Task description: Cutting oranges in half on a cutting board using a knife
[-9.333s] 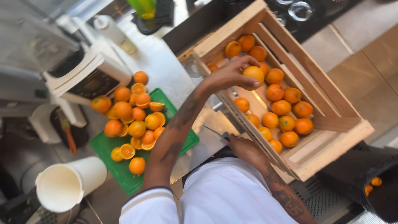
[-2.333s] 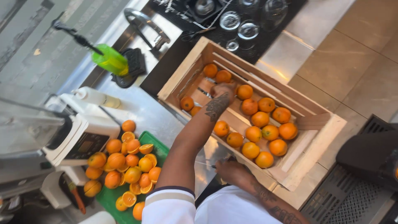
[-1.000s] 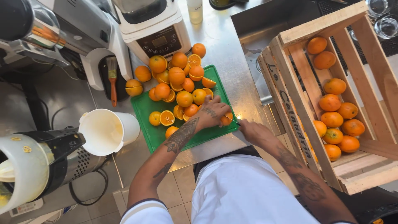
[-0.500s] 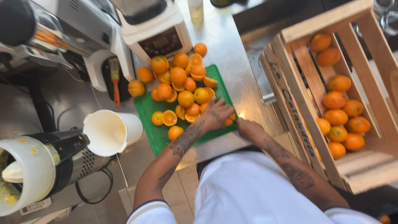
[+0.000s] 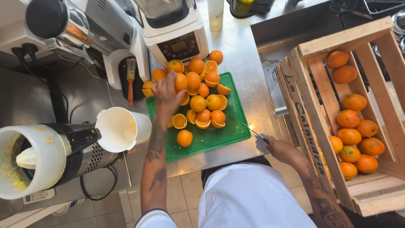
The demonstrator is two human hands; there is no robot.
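Observation:
My left hand [image 5: 166, 89] is closed around an orange [image 5: 181, 82] at the left side of the pile of whole and halved oranges [image 5: 201, 98] on the green cutting board [image 5: 219, 137]. My right hand [image 5: 282, 148] rests at the counter's front edge, to the right of the board, gripping a small knife [image 5: 258, 134] whose blade points toward the board. A single whole orange [image 5: 184, 137] lies near the board's front.
A wooden crate [image 5: 316, 135] with several oranges stands at the right. A white jug [image 5: 120, 129] and a citrus juicer [image 5: 38, 158] sit at the left, a blender base [image 5: 177, 40] behind the board. The steel counter [image 5: 249, 80] surrounds them.
My left hand has moved from the board's right side to the left of the pile and closed on an orange. My right hand with the knife has pulled back off the board.

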